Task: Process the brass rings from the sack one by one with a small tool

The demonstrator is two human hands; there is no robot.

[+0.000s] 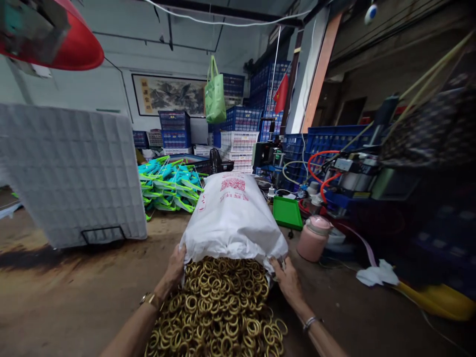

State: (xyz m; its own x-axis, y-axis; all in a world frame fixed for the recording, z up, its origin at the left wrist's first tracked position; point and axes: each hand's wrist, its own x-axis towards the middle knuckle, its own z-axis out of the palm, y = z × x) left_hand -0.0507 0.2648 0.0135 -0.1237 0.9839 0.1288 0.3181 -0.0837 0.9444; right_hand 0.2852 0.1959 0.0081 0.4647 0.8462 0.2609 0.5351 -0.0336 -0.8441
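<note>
A white woven sack [233, 213] with red print lies on the floor, its mouth toward me. Several brass-coloured rings [219, 310] spill out of it into a heap. My left hand [174, 267] grips the left edge of the sack's mouth, fingers curled on the fabric. On the right edge of the mouth my right hand [286, 280] holds the fabric the same way. A watch sits on my left wrist and a bracelet on my right wrist.
A grey-white padded panel [74, 173] stands at left. Teal and green plastic pieces [169, 183] are piled behind the sack. A pink jug [313, 238], a green tray [287, 212], a machine with red hoses [345, 173] and blue crates [174, 128] crowd the right and back.
</note>
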